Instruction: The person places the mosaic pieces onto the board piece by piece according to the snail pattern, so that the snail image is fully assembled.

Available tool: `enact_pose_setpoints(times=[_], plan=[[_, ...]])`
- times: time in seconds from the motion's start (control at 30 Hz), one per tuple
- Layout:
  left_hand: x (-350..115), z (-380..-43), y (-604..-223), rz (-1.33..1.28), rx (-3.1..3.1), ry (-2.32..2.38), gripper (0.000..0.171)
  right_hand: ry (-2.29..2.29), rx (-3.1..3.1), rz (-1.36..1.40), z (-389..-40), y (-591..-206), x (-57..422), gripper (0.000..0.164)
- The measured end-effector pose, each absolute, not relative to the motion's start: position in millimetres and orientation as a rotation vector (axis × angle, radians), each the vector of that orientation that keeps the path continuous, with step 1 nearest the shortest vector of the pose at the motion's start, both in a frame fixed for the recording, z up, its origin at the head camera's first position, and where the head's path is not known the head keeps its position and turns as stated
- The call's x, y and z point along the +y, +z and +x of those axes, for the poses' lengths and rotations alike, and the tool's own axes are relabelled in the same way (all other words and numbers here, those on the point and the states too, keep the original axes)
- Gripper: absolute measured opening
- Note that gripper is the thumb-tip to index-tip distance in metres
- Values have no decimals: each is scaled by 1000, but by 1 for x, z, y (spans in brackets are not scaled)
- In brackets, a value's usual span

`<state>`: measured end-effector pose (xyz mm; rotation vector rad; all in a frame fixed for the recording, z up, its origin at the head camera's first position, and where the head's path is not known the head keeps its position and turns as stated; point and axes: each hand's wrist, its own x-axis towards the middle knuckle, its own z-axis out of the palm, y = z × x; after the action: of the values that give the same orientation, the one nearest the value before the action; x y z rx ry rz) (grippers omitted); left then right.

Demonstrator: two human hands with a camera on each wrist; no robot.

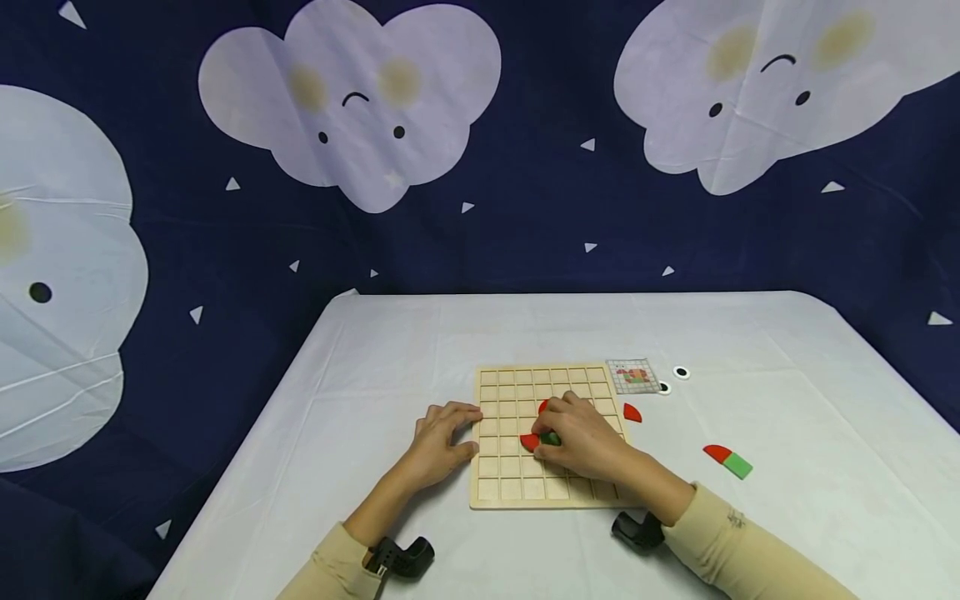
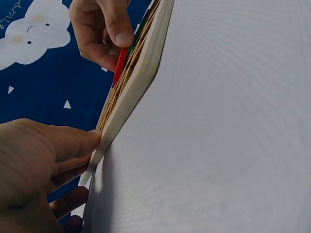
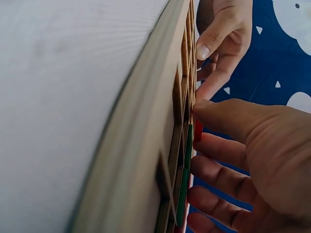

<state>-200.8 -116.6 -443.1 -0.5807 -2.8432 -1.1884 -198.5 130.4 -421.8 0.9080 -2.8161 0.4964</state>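
A wooden grid board [image 1: 510, 492] lies on the white table. My left hand [image 1: 441, 442] touches its left edge with thumb and fingertips, the fingers fairly straight. Over the middle of the board, my right hand [image 1: 581, 437] pinches a red quarter-circle piece [image 1: 529, 442] between thumb and forefinger. In the left wrist view the red piece [image 2: 119, 68] stands at a tilt at the board's surface. Green pieces [image 3: 182, 194] sit on the grid under the right hand's fingers. Another red piece [image 1: 543, 406] shows just beyond that hand, partly hidden by it.
Right of the board lie a small picture card [image 1: 633, 377], two black-and-white eye discs [image 1: 681, 372] and a loose red piece [image 1: 632, 412]. Farther right, a red quarter piece [image 1: 717, 453] touches a light green rectangle [image 1: 738, 466]. A dark blue cloud-print cloth [image 1: 525, 242] hangs behind the table.
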Motion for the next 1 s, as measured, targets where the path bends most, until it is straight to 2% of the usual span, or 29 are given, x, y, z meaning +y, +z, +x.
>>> enact_pose_setpoints(times=[0.77,1.0], plan=[[-116,-202,-445,-587,-2835,-1167,41,488,-2801,884,-198,-421,132,23],[-117,-201,-444,-602,-2827,-1155,41,486,-2799,781,-193,-417,158,26]])
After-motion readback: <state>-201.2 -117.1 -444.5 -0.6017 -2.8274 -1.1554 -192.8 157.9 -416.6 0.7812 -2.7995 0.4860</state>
